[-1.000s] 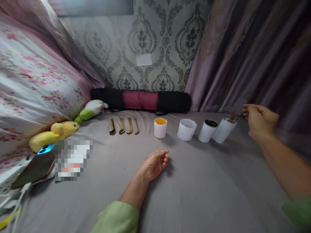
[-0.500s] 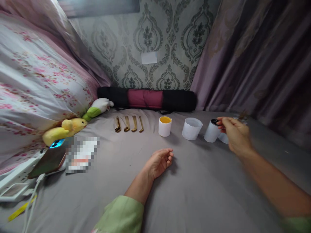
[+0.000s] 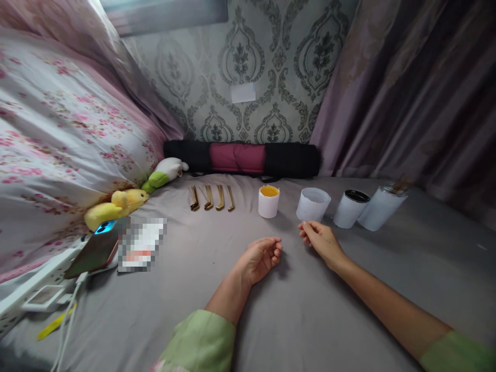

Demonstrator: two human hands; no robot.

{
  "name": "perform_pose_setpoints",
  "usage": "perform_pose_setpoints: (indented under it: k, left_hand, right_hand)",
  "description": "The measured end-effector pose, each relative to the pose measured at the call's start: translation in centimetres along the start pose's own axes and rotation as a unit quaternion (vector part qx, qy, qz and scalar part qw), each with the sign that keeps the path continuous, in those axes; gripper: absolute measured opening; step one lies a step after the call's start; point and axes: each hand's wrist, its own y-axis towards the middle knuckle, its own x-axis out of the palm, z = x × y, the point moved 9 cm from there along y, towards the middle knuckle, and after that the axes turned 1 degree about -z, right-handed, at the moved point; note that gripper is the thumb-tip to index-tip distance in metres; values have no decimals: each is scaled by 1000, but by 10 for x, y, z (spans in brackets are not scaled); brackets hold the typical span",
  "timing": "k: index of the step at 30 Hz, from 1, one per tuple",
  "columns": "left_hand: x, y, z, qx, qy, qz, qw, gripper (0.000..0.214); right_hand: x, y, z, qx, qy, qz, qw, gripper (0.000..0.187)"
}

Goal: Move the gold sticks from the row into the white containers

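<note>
My left hand (image 3: 263, 260) rests on the grey sheet with its fingers curled in; whatever they may hold is hidden. To its right, my right hand (image 3: 320, 240) has thumb and fingertips pinched together, and I cannot make out anything between them. Its fingertips are just in front of a wide white cup (image 3: 313, 206). A white-wrapped cup with a yellow inside (image 3: 268, 204) stands beyond my left hand. Farther right are a white-wrapped can with a dark inside (image 3: 349, 213) and a tall white-wrapped jar (image 3: 382, 209) with brownish items at its top.
Several small bundles of gold bent sticks (image 3: 211, 198) lie left of the cups. A long black and maroon bag (image 3: 238, 157) lines the wall. Plush toys (image 3: 129, 201), a phone (image 3: 93, 250), a blurred packet (image 3: 141, 245) and a power strip (image 3: 36, 284) are at left.
My right hand has moved left and toward me, from the dark can's rim to in front of the wide white cup. My left hand stays on the sheet. The view has shifted slightly.
</note>
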Motion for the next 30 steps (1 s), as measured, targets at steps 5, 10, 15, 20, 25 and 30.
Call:
perform_pose_setpoints:
  k: [5, 10, 15, 20, 25, 30]
  left_hand:
    - [0, 1, 0, 0, 1, -4, 1000, 11]
    - [-1, 0, 0, -2, 5, 8, 1000, 11]
    - [0, 0, 0, -9, 16, 25, 1000, 10]
    - [-3, 4, 3, -18, 61, 65, 996, 6]
    - [-10, 10, 21, -2, 141, 105, 985, 3]
    - [-18, 15, 50, 30, 186, 124, 974, 2]
  right_hand:
    - [4, -1, 8, -31, -32, 7, 999, 40]
    - [4, -2, 9, -69, -60, 14, 996, 38]
    - [3, -4, 8, -72, -52, 10, 996, 38]
    - [2, -5, 6, -77, -48, 4, 996, 38]
    - [2, -6, 7, -76, -47, -1, 996, 37]
    - [2, -6, 6, -78, -52, -2, 996, 36]
